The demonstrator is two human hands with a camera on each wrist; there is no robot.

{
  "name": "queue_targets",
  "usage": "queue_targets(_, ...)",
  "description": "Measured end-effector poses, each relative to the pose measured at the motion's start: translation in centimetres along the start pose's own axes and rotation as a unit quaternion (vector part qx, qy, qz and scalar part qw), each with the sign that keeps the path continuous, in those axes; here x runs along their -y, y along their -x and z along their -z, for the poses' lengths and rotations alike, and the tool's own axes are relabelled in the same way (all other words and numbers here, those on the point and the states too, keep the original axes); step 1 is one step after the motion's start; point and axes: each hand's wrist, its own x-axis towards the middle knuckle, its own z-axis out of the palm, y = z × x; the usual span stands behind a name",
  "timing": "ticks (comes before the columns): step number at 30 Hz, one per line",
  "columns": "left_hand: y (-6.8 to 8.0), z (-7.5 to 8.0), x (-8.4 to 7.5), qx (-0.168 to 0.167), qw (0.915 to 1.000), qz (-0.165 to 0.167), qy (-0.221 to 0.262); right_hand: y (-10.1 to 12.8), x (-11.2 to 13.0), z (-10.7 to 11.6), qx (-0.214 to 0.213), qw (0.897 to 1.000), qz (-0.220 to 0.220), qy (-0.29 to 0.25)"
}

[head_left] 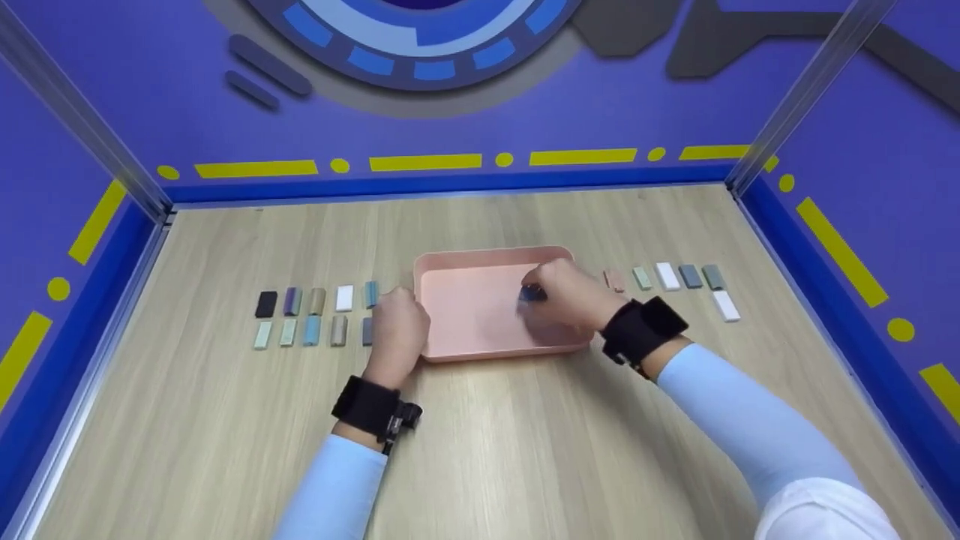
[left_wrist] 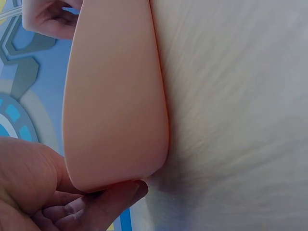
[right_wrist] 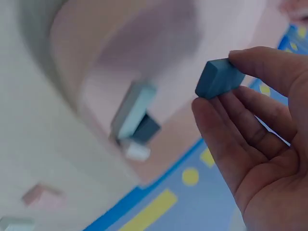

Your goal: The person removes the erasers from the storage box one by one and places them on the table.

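A shallow pink tray [head_left: 469, 300] sits at the middle of the wooden table. My left hand [head_left: 401, 330] grips the left end of this tray; in the left wrist view the fingers [left_wrist: 103, 207] curl at its corner. Over the tray's right part, my right hand [head_left: 574, 292] pinches a small blue-grey block [right_wrist: 219, 79] between thumb and fingertips. Below it, in the tray's corner, lie a pale green block [right_wrist: 134, 110], a dark block [right_wrist: 146, 129] and a white block [right_wrist: 136, 150]. From the head view my right hand hides these blocks.
Two rows of small coloured blocks lie left of the tray, among them a black block [head_left: 266, 304] and a light blue block [head_left: 311, 330]. More stand to the right, including a pink block [head_left: 614, 280] and a white block [head_left: 726, 306]. Purple-blue panels [head_left: 450, 135] enclose the table.
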Motion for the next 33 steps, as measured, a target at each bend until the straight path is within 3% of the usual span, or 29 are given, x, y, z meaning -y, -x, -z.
queue_targets(3, 0.0, 0.0, 0.0, 0.001, 1.0000, 0.001, 0.001, 1.3, -1.1, 1.7, -0.013, 0.997, -0.072, -0.036)
queue_targets(7, 0.1, 0.0, 0.0, 0.002, 1.0000, -0.003, 0.004, 3.4, -3.5, 3.4, -0.047, 0.985, -0.152, -0.069)
queue_targets(14, 0.2, 0.1, 0.1, -0.010, 0.9998, -0.018, 0.007, 8.6, -9.8, 5.0, -0.122, 0.967, -0.219, -0.049)
queue_targets(19, 0.2, 0.1, 0.1, -0.008, 0.9998, -0.020, 0.007, 12.0, -13.2, 4.9, -0.138, 0.949, -0.282, -0.033)
queue_targets(22, 0.1, 0.2, 0.2, -0.007, 0.9998, -0.014, 0.008, 13.0, -14.3, 4.1, -0.139, 0.944, -0.297, -0.025)
queue_targets(28, 0.1, 0.0, 0.3, -0.011, 0.9997, -0.017, 0.010, 13.7, -15.4, 2.7, -0.146, 0.945, -0.293, 0.003)
queue_targets(33, 0.0, 0.0, 0.1, -0.015, 0.9998, -0.014, 0.007, 13.9, -15.7, 2.3, -0.124, 0.945, -0.301, 0.006)
